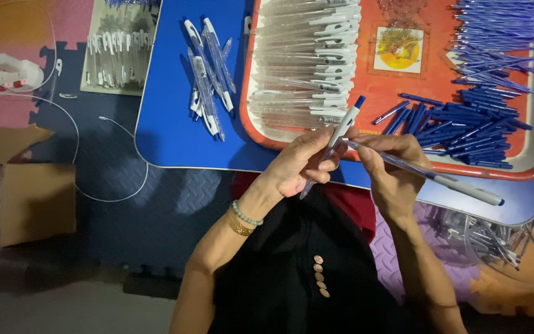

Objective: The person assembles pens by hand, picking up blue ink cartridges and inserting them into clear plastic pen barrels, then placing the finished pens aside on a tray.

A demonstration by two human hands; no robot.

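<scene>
My left hand (301, 164) holds a white pen top with a blue button (346, 124), tilted up to the right. My right hand (390, 167) grips a clear pen barrel with a blue refill (440, 178), which points down to the right. The two pen parts meet between my fingers. Just beyond my hands lies an orange tray (403, 93) with a row of clear pen barrels (307, 62) on its left and heaps of blue refills (465, 127) on its right.
The tray rests on a blue board (168, 124), where several finished pens (208, 77) lie. A second board with pens (118, 46) is at the far left. Cardboard (35, 198), white cables and a clear container of pen parts (495, 238) surround me on the floor mat.
</scene>
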